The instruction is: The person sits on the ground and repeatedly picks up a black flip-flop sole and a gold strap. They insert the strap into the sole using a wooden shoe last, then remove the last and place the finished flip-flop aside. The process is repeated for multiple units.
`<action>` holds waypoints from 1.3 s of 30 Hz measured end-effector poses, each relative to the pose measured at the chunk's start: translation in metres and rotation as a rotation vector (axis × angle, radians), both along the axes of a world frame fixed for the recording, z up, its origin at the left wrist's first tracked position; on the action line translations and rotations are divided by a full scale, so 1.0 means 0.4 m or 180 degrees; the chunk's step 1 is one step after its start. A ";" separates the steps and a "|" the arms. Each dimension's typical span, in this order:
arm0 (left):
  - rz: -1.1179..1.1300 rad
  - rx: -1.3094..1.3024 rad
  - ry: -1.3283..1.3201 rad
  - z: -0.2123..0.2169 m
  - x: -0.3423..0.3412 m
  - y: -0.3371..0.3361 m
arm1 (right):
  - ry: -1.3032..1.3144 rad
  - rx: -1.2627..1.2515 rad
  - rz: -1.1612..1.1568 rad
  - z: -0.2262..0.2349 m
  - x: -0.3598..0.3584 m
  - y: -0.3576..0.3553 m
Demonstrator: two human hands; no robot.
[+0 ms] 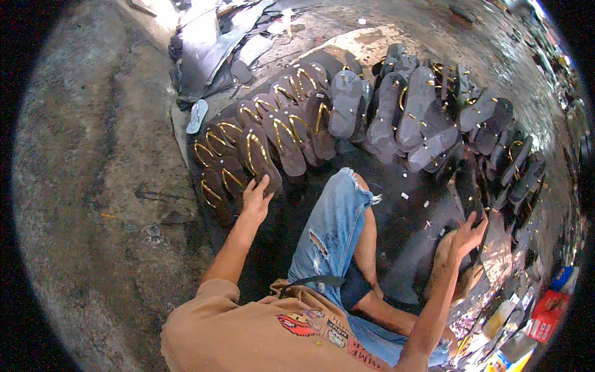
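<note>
My left hand (256,197) pinches the heel end of a dark flip-flop (264,162) with shiny gold straps, at the near edge of the left row. Beside it, a dark pair (214,189) lies at the row's left end. On the right, my right hand (470,235) is closed on the near end of another dark flip-flop (469,193), whose straps I cannot make out. That one stands near a pile of flip-flops (517,167) at the far right.
More flip-flops, some sole up (416,102), curve across the far side. A pale blue slipper (197,116) lies left of the row. Black sheet scraps (220,56) are heaped behind. Bottles (499,319) and a red box (550,316) stand at lower right. My bent knee (347,186) rises centrally.
</note>
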State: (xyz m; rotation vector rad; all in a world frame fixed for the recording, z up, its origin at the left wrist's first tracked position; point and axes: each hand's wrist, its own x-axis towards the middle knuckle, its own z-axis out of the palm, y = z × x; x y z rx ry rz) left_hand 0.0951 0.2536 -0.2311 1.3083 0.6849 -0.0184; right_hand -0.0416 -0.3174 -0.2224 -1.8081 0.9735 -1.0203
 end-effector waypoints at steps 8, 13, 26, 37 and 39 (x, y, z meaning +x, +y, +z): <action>-0.2824 -0.1719 -0.0699 0.368 -0.151 -0.537 | 0.0291 -0.2090 0.1590 0.311 -0.302 0.414; -0.3427 -0.0421 -0.1281 0.439 -0.140 -0.731 | 0.0948 -0.1519 0.2100 0.265 -0.423 0.522; -0.5284 -0.0001 -0.4657 0.624 -0.339 -0.778 | 0.0053 -0.1305 0.1257 0.561 -0.484 0.342; -0.4600 0.0343 -0.4959 0.604 -0.344 -0.775 | 0.0067 -0.1476 0.1175 0.577 -0.477 0.344; -0.4697 0.0082 -0.4887 0.609 -0.343 -0.781 | 0.0070 -0.1439 0.1258 0.574 -0.474 0.348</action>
